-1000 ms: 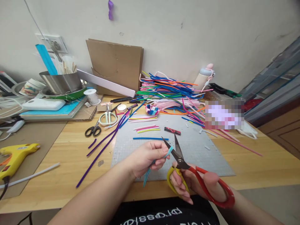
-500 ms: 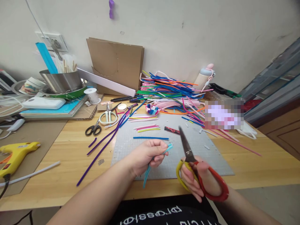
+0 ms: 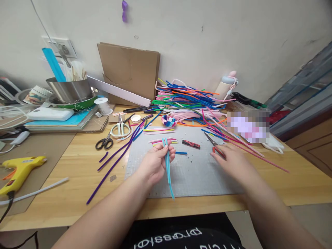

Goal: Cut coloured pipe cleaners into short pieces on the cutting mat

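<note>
My left hand (image 3: 155, 162) pinches light blue pipe cleaners (image 3: 168, 169) between thumb and fingers. They stand up a little past the thumb, and their long ends hang down over the grey cutting mat (image 3: 197, 183). At the mat's right side my right hand (image 3: 232, 162) is on the scissors (image 3: 213, 141), whose blades point up and left. Most of the red and yellow handles are hidden under that hand. A blue pipe cleaner (image 3: 181, 153) lies partly behind my left hand. Pink and yellow pieces (image 3: 159, 130) and a dark red-and-black tube (image 3: 191, 144) rest farther up the mat.
A heap of coloured pipe cleaners (image 3: 186, 98) lies against the wall. Purple pipe cleaners (image 3: 116, 160), white-handled scissors (image 3: 120, 129) and black-handled scissors (image 3: 104, 143) are left of the mat. A yellow glue gun (image 3: 22, 171) lies at far left.
My right hand has moved forward and right, bringing the scissors down to the mat. My left hand has shifted slightly left, and the light blue pipe cleaners now point upright.
</note>
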Demonstrator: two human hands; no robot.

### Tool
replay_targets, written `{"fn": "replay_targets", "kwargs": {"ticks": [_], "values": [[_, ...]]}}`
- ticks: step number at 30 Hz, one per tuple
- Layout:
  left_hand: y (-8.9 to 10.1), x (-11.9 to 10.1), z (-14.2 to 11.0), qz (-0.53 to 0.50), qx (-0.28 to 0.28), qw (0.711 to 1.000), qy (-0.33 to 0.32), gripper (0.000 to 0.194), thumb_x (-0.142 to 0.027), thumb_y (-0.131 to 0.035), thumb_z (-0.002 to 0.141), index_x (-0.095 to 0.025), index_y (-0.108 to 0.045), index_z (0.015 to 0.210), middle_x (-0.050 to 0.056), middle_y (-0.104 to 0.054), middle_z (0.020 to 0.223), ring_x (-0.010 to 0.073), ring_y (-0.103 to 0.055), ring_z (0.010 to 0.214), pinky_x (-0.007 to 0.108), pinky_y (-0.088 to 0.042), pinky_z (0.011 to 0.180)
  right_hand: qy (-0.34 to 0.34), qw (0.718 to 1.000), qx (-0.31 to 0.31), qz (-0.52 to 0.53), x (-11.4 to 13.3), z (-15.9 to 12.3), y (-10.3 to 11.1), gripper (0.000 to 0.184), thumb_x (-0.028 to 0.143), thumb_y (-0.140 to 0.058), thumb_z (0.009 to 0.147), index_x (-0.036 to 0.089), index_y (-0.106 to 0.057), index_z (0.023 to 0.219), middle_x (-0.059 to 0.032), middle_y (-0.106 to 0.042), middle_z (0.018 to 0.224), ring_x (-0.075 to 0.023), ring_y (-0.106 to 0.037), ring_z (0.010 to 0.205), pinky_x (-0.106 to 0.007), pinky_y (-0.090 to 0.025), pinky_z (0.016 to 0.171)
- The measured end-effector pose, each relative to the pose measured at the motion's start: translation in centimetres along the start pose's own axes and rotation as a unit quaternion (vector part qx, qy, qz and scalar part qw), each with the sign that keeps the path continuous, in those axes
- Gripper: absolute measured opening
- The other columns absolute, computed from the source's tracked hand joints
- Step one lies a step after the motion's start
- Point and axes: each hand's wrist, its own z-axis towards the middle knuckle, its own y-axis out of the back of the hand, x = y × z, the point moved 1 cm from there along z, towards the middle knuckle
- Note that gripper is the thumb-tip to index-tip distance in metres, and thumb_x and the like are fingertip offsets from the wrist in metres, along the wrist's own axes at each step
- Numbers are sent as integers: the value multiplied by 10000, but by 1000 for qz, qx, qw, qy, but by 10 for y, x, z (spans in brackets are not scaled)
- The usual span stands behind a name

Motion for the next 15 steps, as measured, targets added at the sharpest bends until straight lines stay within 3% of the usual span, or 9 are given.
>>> {"fn": "replay_targets", "kwargs": {"ticks": [1, 2, 3, 5, 8, 10, 13, 15], "values": [[0, 1, 0, 3, -6, 1000, -3, 141, -28, -456, 869, -110, -557, 921, 40, -626, 755, 85, -637, 655, 188, -527, 641, 14, 997, 3, 79, 18, -7, -2, 271, 424, -523, 795, 191, -626, 887, -140, -636, 1027, -312, -580, 987, -430, -454, 814], [1, 2, 0, 9, -7, 1000, -8, 126, -34, -464, 868, -116, -551, 906, 58, -650, 804, 106, -658, 709, 210, -538, 674, 18, 983, 54, 176, 37, -14, -4, 288, 454, -514, 809, 207, -621, 911, -120, -647, 1001, -283, -607, 934, -399, -487, 749], [1, 4, 0, 18, -3, 1000, -13, 112, -43, -473, 868, -122, -547, 896, 73, -666, 853, 123, -670, 758, 228, -543, 702, 13, 951, 133, 280, 56, -21, -8, 310, 485, -501, 823, 213, -608, 927, -100, -660, 926, -253, -635, 842, -375, -508, 687], [2, 7, 0, 36, 12, 999, -22, 92, -62, -490, 867, -129, -549, 889, 88, -681, 924, 142, -676, 825, 247, -542, 737, -10, 861, 260, 437, 89, -31, -18, 364, 533, -513, 818, 202, -565, 959, -62, -651, 805, -210, -651, 700, -329, -519, 575], [3, 13, 0, 52, 30, 998, -33, 80, -83, -516, 858, -135, -566, 892, 89, -687, 978, 146, -665, 894, 249, -526, 771, -43, 777, 324, 538, 118, -35, -33, 400, 557, -590, 769, 193, -507, 913, 2, -625, 671, -155, -627, 533, -261, -487, 479], [2, 14, 0, 60, 42, 996, -42, 88, -104, -531, 851, -140, -584, 911, 87, -686, 997, 145, -655, 917, 254, -510, 803, -54, 756, 334, 560, 123, -34, -41, 408, 574, -585, 766, 190, -490, 861, 15, -620, 609, -141, -602, 459, -241, -460, 436], [1, 6, -1, 106, 70, 989, -69, 138, -179, -509, 870, -136, -615, 949, 96, -675, 983, 152, -645, 878, 276, -497, 791, -65, 757, 308, 573, 119, -30, -42, 399, 578, -519, 809, 182, -516, 853, 24, -594, 558, -104, -524, 382, -204, -383, 382], [2, -6, -3, 187, 63, 969, -149, 208, -254, -468, 893, -151, -629, 977, 89, -659, 951, 153, -623, 811, 288, -493, 724, -73, 767, 249, 587, 109, -24, -35, 382, 553, -518, 825, 174, -547, 864, 60, -502, 510, -59, -412, 353, -175, -291, 366]]}}
